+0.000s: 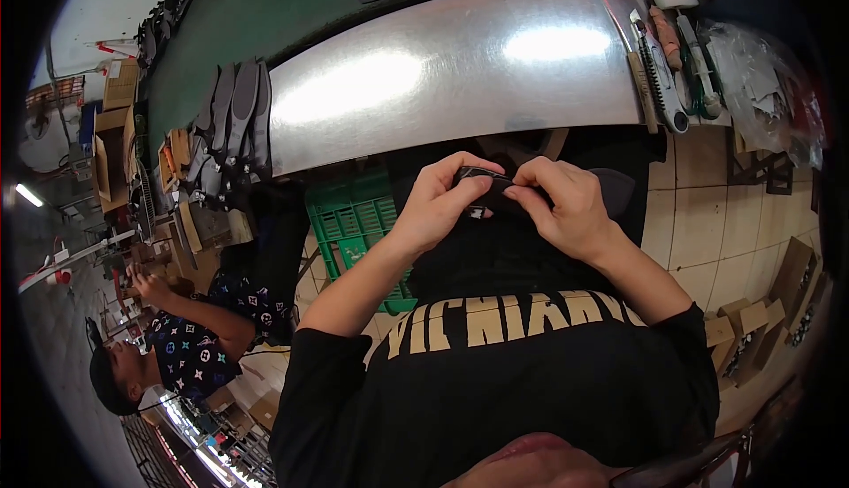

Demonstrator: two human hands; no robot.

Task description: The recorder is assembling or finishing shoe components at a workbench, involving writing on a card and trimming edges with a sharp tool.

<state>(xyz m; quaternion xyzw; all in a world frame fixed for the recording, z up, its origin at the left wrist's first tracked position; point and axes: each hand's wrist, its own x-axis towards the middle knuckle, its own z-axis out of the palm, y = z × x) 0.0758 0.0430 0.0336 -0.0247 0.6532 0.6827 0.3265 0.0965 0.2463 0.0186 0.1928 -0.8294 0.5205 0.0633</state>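
Both my hands are held close to my body, just off the near edge of the metal work plate (pixel 460 63). My left hand (pixel 439 203) pinches one end of a dark strap-shaped piece (pixel 612 189) between thumb and fingers. On the same piece, the thumb and fingers of my right hand (pixel 570 209) are closed a short way to the right. The broad end of the piece sticks out past my right hand. A small shiny bit shows under my left fingers, too small to make out. Similar dark strap pieces (pixel 234 125) lie heaped left of the plate.
A box cutter (pixel 665 76), a wooden-handled pointed tool (pixel 638 81) and a clear plastic bag (pixel 761 85) lie at the plate's right. A green crate (pixel 354 214) stands below its left. Cardboard boxes (pixel 752 329) sit on the floor at right. A co-worker (pixel 195 338) is at left.
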